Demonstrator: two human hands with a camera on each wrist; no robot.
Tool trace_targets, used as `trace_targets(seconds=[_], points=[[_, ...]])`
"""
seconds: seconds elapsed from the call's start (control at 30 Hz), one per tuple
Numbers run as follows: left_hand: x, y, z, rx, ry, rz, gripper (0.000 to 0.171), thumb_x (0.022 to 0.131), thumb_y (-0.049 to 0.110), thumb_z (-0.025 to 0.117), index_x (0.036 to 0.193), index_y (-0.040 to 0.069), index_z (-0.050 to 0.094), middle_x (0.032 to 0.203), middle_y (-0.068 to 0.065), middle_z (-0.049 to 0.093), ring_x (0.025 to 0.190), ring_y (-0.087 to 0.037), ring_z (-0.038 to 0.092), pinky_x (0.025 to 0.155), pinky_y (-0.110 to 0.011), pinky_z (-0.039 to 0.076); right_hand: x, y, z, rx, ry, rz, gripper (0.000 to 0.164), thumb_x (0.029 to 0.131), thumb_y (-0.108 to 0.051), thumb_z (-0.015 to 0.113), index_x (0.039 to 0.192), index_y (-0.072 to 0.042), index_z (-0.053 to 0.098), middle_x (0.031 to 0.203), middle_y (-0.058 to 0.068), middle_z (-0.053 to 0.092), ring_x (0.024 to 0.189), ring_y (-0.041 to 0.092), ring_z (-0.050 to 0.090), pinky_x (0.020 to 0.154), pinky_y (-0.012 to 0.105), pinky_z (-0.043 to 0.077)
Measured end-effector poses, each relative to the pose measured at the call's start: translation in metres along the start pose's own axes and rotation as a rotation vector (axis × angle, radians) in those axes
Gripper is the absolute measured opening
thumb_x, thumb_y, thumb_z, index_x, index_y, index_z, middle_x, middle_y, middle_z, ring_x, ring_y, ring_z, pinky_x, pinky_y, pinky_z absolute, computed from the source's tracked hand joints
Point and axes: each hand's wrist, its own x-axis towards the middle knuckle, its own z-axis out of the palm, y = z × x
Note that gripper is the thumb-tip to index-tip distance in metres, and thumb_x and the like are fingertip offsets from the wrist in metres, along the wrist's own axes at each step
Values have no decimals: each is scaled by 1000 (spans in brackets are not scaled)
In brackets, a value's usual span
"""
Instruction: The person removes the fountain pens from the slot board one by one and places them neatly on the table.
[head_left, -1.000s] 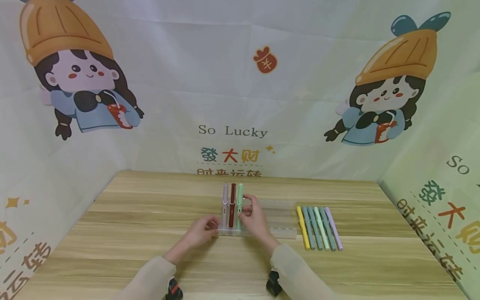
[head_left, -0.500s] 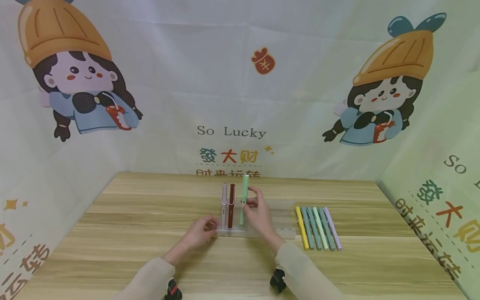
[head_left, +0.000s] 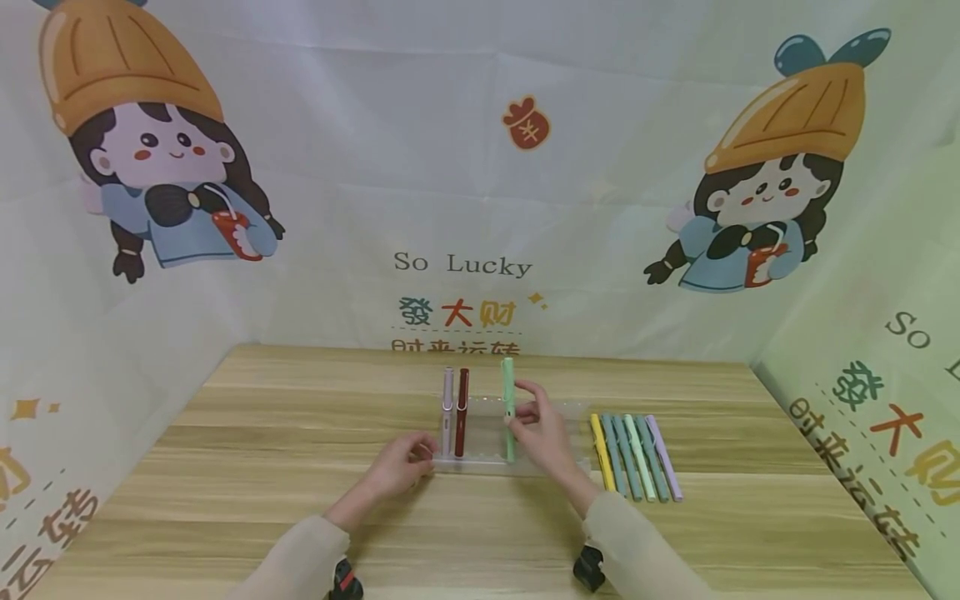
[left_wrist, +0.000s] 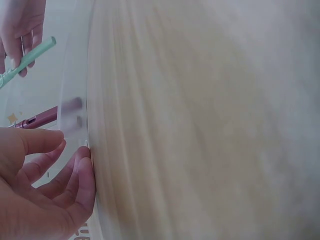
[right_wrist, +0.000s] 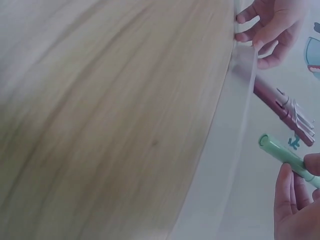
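My right hand (head_left: 542, 429) pinches a mint green pen (head_left: 509, 400) near its middle. The pen is held roughly upright over the clear plastic pen rack (head_left: 480, 467), its lower end close to the front strip; whether it touches is hard to tell. In the right wrist view the end of the green pen (right_wrist: 272, 145) points at the rack and looks apart from it. My left hand (head_left: 405, 462) holds the rack's left end between thumb and fingers. Beside it, a pale purple pen (head_left: 447, 412) and a dark red pen (head_left: 462, 412) stand in the rack.
Right of the rack, a row of pens lies on the wooden table (head_left: 750, 433): a yellow pen (head_left: 602, 454), several blue-green and mint ones, and a lilac pen (head_left: 666, 458) at the end. A printed cloth (head_left: 600, 317) hangs behind the table.
My right hand has lifted the green pen from its place beside the dark red pen and carried it to the right along the rack. The left hand has stayed put.
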Motion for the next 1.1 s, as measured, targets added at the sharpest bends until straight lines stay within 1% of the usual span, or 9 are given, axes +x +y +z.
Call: trace_targets(seconds=[0.13, 0.2, 0.4, 0.63, 0.73, 0.83, 1.03, 1.1], points=[[0, -1, 0, 4, 4, -1, 13, 78, -8, 56, 90, -3, 54, 80, -13, 54, 64, -19, 53, 48, -27, 45, -1, 3, -7, -11, -1, -3, 52, 75, 2, 63, 123, -6, 43, 82, 10, 60, 74, 22, 57, 62, 29, 49], [0, -1, 1, 6, 6, 1, 13, 78, -8, 56, 90, -3, 54, 79, -13, 55, 64, -19, 53, 49, -27, 45, -2, 4, -10, -19, 0, -12, 53, 75, 2, 63, 123, -4, 43, 81, 10, 60, 73, 22, 56, 62, 29, 49], [0, -1, 1, 14, 8, 1, 12, 79, -6, 56, 90, -3, 54, 79, -14, 55, 64, -19, 53, 49, -28, 45, -6, 5, -23, -13, 0, 0, 53, 75, 2, 64, 123, -4, 43, 83, 13, 59, 72, 23, 56, 60, 30, 49], [-1, 1, 0, 5, 4, -3, 12, 79, -7, 55, 90, -3, 54, 79, -14, 55, 62, -19, 52, 47, -26, 44, -11, 8, -39, -98, 27, 15, 53, 74, 0, 67, 122, -6, 45, 80, 8, 60, 70, 19, 56, 60, 28, 48], [-1, 1, 0, -1, 0, 1, 12, 79, -7, 55, 90, -3, 53, 79, -14, 55, 62, -20, 52, 46, -26, 44, -11, 14, -45, -107, 39, 11, 53, 74, 1, 67, 122, -6, 46, 80, 9, 59, 70, 20, 56, 60, 28, 48], [-1, 1, 0, -2, -3, 2, 12, 79, -7, 56, 90, -4, 53, 79, -14, 55, 62, -20, 52, 47, -26, 44, -12, 17, -52, -124, 42, 20, 53, 75, -1, 67, 123, -6, 45, 81, 9, 59, 71, 20, 56, 59, 28, 48], [-1, 1, 0, -6, -4, -8, 13, 78, -8, 56, 90, -4, 54, 80, -14, 55, 61, -20, 52, 47, -28, 45, -15, 19, -68, -148, 45, 28, 53, 76, -2, 66, 124, -6, 43, 83, 9, 58, 72, 20, 55, 59, 27, 47], [-1, 1, 0, -10, -7, -7, 12, 79, -8, 55, 90, -4, 53, 80, -15, 54, 60, -20, 51, 46, -27, 44, -16, 21, -74, -166, 47, 29, 53, 77, -3, 65, 125, -6, 42, 84, 10, 58, 72, 20, 55, 58, 27, 46]])
